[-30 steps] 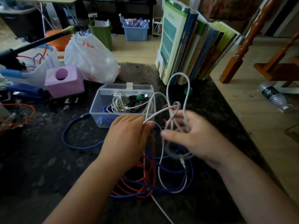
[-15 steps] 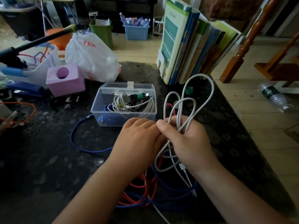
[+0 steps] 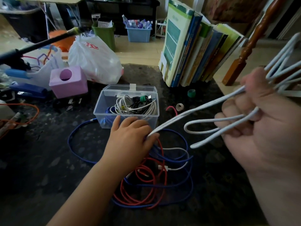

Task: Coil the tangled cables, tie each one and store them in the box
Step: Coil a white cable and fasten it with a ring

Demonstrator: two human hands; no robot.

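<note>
Head view: right fingers (image 3: 236,121) curled round several loops of white cable (image 3: 203,111), hand (image 3: 260,128) raised high at the right. Left fingertips (image 3: 151,136) pinching the same cable low, over the red (image 3: 146,181) and blue (image 3: 78,152) tangle on the table (image 3: 40,168). Strand taut between hands. Coiling step, seemingly mid-way; tail end lying free among the tangle. Next: feeding more slack up, then tying, then into the box (image 3: 101,108), already holding coiled cables.
</note>
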